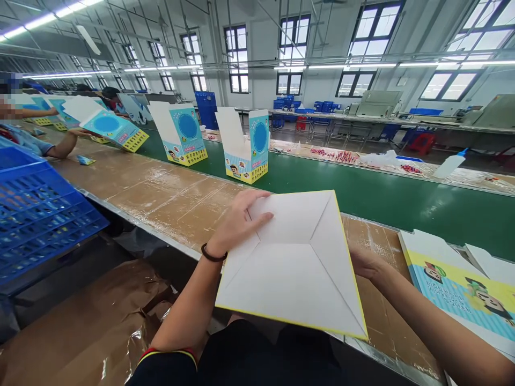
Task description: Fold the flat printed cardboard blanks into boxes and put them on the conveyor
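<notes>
I hold a folded cardboard box (298,268) with its white bottom flaps turned toward me and a yellow edge around it. My left hand (237,222) lies on the bottom's upper left corner, fingers stretched and pressing on a flap. My right hand (364,261) grips the box's right side; its fingers are hidden behind the box. The box hovers over the brown taped worktable (161,193) near its front edge.
A green conveyor belt (402,198) carries two upright open boxes (245,147) (183,134). Flat printed box blanks (462,289) lie at my right. A blue plastic crate (36,209) stands at the left. Another person's arm (60,147) holds a box (108,128) farther left.
</notes>
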Tool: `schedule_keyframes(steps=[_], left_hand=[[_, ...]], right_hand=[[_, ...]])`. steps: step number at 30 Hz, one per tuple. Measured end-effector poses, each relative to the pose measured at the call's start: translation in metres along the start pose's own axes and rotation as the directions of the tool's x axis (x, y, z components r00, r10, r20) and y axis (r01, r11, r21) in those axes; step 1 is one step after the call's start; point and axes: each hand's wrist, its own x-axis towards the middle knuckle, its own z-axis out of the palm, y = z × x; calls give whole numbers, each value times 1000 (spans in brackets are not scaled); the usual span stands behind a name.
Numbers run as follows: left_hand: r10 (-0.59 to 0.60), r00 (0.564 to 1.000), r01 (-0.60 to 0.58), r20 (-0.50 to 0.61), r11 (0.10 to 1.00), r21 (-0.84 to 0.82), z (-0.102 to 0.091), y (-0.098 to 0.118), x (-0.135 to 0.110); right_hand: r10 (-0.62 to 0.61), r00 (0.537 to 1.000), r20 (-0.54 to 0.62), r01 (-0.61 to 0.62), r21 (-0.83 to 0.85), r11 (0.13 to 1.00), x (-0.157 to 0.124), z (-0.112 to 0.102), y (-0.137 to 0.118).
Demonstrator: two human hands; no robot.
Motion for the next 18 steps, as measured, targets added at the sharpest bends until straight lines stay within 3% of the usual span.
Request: schedule_keyframes(steps=[3, 6, 8, 10, 12, 14, 16, 18], left_hand=[[8, 985, -16, -171, 999, -43, 4, -14, 1], [-86, 934, 90, -348, 996, -5, 27, -48, 6], [-188, 924, 221, -333, 973, 64, 52, -73, 4], [-311, 932, 344, -189, 922, 180, 80, -90, -4], [-402, 915, 391, -25, 872, 294, 105, -98, -16], [-412, 905, 354, 103, 867, 351, 122, -100, -26], [-380, 907, 298, 181, 884, 360, 129, -101, -32], [-371, 904, 278, 212, 887, 369, 130, -103, -34]], right_hand=[[-186, 972, -146, 185, -24, 983, -10, -5, -40], [-427, 866, -259, 386, -196, 901, -16, -13, -88], [-536, 810, -237, 441, -356, 824, -9, -21, -113], [-610, 775, -165, 453, -528, 719, 6, -32, -128], [-648, 752, -125, 360, -745, 562, 29, -44, -134], [-654, 738, -166, 97, -933, 346, 53, -56, -134], [-645, 726, -238, -203, -970, 130, 74, -66, -130], [-631, 725, -277, -352, -936, 7, 91, -73, -126]])
